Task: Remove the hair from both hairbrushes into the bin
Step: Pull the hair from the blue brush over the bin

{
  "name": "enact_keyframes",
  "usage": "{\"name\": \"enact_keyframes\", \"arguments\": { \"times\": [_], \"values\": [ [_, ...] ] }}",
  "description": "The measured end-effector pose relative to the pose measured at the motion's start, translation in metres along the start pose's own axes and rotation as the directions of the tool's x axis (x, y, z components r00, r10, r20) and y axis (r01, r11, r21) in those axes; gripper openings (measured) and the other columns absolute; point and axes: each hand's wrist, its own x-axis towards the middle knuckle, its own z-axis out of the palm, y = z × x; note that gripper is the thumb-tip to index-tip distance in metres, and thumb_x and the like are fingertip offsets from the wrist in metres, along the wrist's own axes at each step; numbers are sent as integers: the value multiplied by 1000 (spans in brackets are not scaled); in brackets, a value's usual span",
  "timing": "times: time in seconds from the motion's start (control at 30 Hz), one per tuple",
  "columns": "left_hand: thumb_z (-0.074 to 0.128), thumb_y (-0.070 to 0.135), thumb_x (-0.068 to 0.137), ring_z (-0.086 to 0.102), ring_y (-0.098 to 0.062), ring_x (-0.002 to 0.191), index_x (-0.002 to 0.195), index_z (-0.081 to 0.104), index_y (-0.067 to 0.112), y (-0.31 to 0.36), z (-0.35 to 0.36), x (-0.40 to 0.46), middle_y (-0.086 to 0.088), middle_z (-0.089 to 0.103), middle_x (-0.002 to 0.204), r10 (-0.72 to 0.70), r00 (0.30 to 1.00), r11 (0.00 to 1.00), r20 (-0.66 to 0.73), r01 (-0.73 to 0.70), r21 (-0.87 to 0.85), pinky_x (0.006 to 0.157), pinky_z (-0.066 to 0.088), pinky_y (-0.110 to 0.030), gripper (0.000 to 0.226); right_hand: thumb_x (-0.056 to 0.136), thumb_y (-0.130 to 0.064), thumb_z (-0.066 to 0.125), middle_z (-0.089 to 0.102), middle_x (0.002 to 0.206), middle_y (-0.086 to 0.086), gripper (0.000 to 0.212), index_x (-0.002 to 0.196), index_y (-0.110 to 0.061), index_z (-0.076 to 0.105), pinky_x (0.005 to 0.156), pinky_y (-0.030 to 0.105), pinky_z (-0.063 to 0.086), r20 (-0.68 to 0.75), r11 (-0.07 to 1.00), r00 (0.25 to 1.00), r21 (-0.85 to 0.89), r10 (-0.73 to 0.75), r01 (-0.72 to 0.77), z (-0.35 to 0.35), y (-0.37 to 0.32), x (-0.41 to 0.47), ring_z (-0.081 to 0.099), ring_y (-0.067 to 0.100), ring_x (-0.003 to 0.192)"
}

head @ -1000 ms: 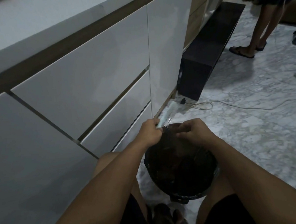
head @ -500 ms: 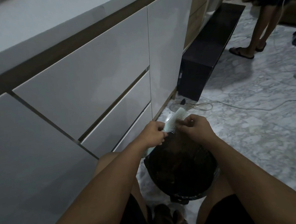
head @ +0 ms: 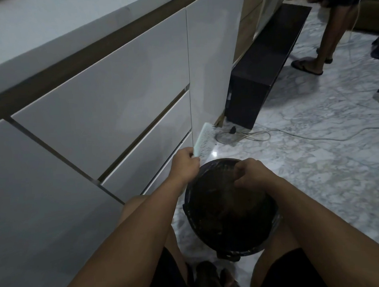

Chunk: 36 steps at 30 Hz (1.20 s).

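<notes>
The left hand (head: 184, 164) is curled round the handle end of a pale green hairbrush (head: 203, 139), gripping it firmly; the brush rises up and away from the fist, tilted, its bristles facing right toward the floor side; whether any hair remains among the bristles is too fine to tell. Just right of that grip and a little lower, the right hand (head: 248, 173) hangs over the mouth of the bin (head: 195, 211), its fingers bunched downward and curled together; whether they pinch a tuft of hair cannot be told, since the fingertips are dark against the bin's dark inside. The two hands are apart, the brush head well clear of the right hand. The bin is round and black, lined with a dark bag, standing on the marble floor (head: 317, 169) directly below the right hand and just beside the left wrist; the person's bare knees flank it. Left of the grip stand white drawer fronts (head: 105, 99); beyond the brush tip a pale cable (head: 249, 137) loops on the floor beside a dark low cabinet (head: 265, 62); farther off, another person's legs (head: 330, 37) stand in sandals.
</notes>
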Motion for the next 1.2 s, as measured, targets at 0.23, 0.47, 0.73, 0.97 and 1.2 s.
{"name": "enact_keyframes", "arguments": {
  "times": [0.23, 0.47, 0.73, 0.97, 1.2],
  "values": [
    [63, 12, 90, 67, -43, 102, 116, 69, 3, 1, 1, -2, -22, 70, 114, -59, 995, 996, 75, 64, -58, 69, 58, -34, 28, 73, -10, 69, 66, 90, 8, 14, 87, -11, 68, 68, 33, 52, -109, 992, 988, -55, 107, -113, 2, -1, 3, 61, 23, 85],
    [61, 6, 84, 61, -24, 71, 106, 70, 2, 5, 0, -5, -29, 66, 116, -102, 986, 990, 133, 114, -85, 45, 44, -18, 24, 76, -9, 67, 63, 83, 3, 11, 74, -18, 63, 69, 31, 49, -156, 991, 981, 75, 117, -107, 3, -3, 5, 61, 22, 86],
    [60, -1, 81, 56, -16, 58, 115, 68, -3, 2, 3, -3, -30, 67, 110, -119, 975, 990, 189, 130, -46, 45, 43, -23, 35, 78, -8, 66, 64, 88, 5, 8, 81, -16, 65, 75, 36, 54, -144, 991, 982, 56, 125, -118, 4, -4, 6, 62, 25, 90],
    [61, 0, 83, 58, -15, 61, 121, 66, -1, 1, 6, -2, -28, 67, 113, -121, 970, 992, 212, 127, -13, 49, 47, -24, 38, 79, -6, 63, 70, 102, 12, 19, 96, -9, 72, 78, 34, 53, -160, 989, 976, 60, 146, -138, 3, -3, 8, 64, 29, 97],
    [61, -1, 84, 57, -15, 61, 113, 69, -1, -1, 9, -1, -26, 67, 102, -119, 964, 993, 238, 119, 14, 50, 46, -24, 30, 77, -3, 61, 71, 105, 13, 25, 96, -9, 76, 81, 33, 54, -87, 988, 984, 14, 153, -153, 4, 2, 8, 65, 28, 98]
  ]
}}
